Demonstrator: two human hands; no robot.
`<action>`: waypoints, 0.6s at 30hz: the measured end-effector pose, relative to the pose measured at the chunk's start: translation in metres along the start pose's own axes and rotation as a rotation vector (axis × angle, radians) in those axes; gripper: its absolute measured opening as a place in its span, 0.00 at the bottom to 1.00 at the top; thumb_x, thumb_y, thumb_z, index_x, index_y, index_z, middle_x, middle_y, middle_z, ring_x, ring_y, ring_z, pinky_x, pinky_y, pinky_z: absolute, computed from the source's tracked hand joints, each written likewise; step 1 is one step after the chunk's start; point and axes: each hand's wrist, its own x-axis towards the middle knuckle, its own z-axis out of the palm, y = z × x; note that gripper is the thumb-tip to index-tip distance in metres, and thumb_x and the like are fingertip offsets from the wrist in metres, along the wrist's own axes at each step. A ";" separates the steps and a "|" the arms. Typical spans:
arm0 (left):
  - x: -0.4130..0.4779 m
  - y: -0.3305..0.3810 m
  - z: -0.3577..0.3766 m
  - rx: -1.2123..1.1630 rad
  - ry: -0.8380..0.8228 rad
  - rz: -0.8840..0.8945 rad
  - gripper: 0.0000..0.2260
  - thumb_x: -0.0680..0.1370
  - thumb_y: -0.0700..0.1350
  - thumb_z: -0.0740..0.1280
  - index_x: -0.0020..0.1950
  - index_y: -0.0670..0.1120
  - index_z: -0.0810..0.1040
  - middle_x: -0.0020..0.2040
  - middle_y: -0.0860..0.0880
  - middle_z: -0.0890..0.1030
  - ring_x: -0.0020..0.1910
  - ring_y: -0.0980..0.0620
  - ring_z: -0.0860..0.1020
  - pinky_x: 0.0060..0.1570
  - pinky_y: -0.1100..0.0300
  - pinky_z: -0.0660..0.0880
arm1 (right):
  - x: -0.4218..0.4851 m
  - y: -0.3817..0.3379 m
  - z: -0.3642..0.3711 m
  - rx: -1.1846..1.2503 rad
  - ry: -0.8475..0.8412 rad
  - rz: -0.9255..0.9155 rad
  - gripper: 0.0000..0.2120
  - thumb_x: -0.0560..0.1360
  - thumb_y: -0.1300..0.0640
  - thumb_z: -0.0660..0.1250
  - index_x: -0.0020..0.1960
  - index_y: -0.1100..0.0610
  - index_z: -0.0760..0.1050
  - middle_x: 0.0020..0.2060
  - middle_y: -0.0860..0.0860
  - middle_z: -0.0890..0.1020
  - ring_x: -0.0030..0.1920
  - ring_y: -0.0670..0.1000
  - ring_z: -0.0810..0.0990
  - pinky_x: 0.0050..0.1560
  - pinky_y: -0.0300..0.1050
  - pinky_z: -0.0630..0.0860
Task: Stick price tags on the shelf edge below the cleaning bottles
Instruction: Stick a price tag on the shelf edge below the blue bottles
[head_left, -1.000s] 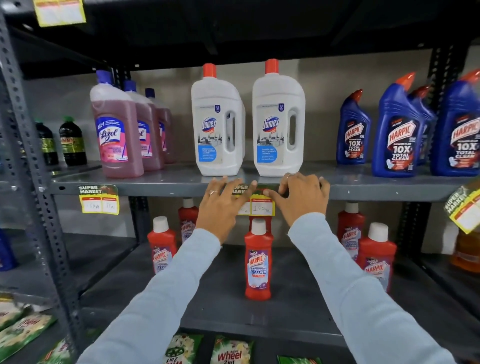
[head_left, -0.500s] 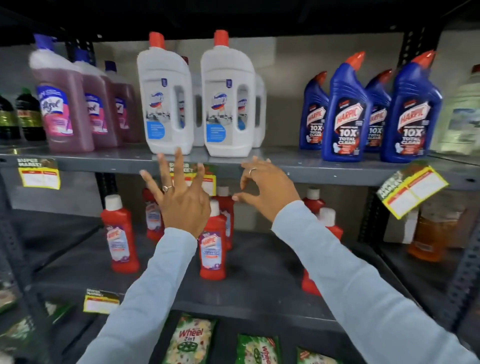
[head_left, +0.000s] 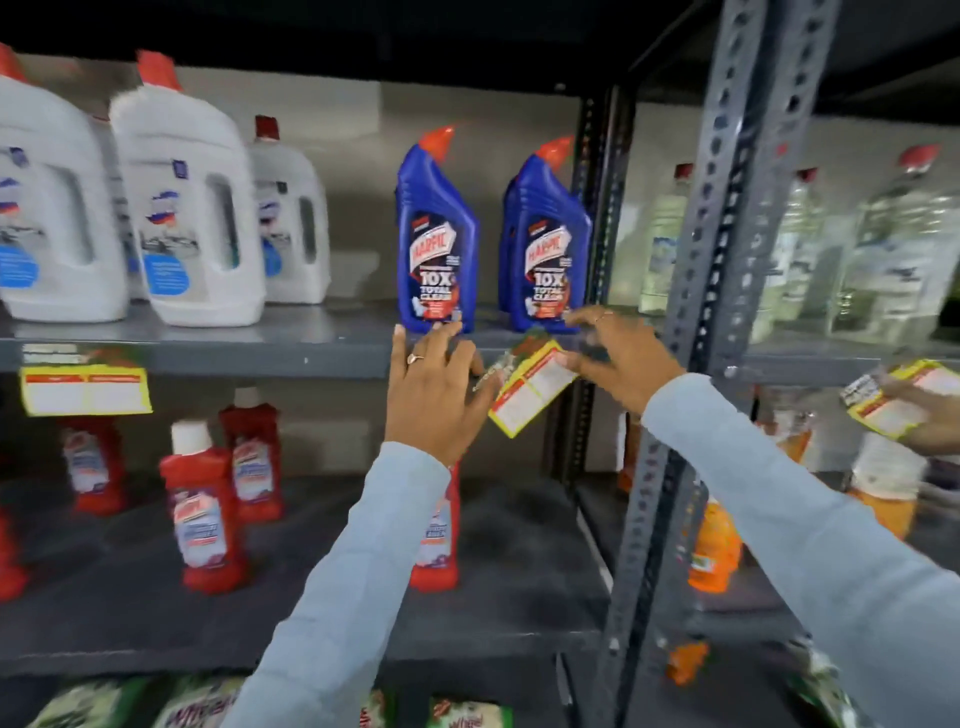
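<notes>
Two blue Harpic bottles (head_left: 435, 244) (head_left: 548, 249) stand on the grey shelf; its front edge (head_left: 260, 358) runs below them. A yellow and white price tag (head_left: 532, 387) hangs tilted at that edge, under the right blue bottle. My right hand (head_left: 623, 369) has its thumb on the tag's upper right corner and its fingers on the shelf lip above. My left hand (head_left: 431, 395) is spread flat against the edge, thumb close to the tag's left corner. White Domex bottles (head_left: 187, 208) stand to the left, with a straight tag (head_left: 85, 389) stuck below them.
A perforated grey upright (head_left: 691, 364) divides this bay from the right one, which holds clear bottles (head_left: 893, 249). Another person's hand (head_left: 935, 421) holds a tag (head_left: 893, 402) at the far right. Red Harpic bottles (head_left: 205, 509) fill the lower shelf.
The view and both my hands have shifted right, from the tag under the white bottles to the tilted tag under the blue bottles. My right hand now touches that tag.
</notes>
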 end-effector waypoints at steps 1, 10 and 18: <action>0.003 0.004 0.003 0.023 -0.029 -0.008 0.17 0.74 0.61 0.56 0.44 0.48 0.73 0.55 0.46 0.78 0.59 0.45 0.75 0.72 0.41 0.51 | 0.002 0.002 -0.001 -0.027 -0.032 -0.016 0.20 0.76 0.51 0.65 0.65 0.56 0.68 0.65 0.56 0.74 0.64 0.58 0.73 0.61 0.52 0.71; 0.005 -0.007 0.009 0.014 -0.129 0.047 0.17 0.72 0.56 0.65 0.41 0.42 0.83 0.60 0.40 0.78 0.63 0.37 0.72 0.65 0.37 0.60 | 0.021 -0.027 0.007 -0.349 0.053 -0.145 0.18 0.76 0.45 0.60 0.61 0.54 0.67 0.57 0.56 0.78 0.55 0.62 0.77 0.49 0.53 0.72; 0.007 -0.002 0.002 -0.022 -0.175 -0.025 0.15 0.77 0.53 0.62 0.52 0.43 0.81 0.66 0.44 0.74 0.68 0.42 0.65 0.68 0.45 0.54 | 0.023 -0.038 0.003 -0.372 0.014 -0.112 0.14 0.76 0.47 0.63 0.56 0.54 0.73 0.53 0.55 0.80 0.54 0.59 0.77 0.53 0.52 0.73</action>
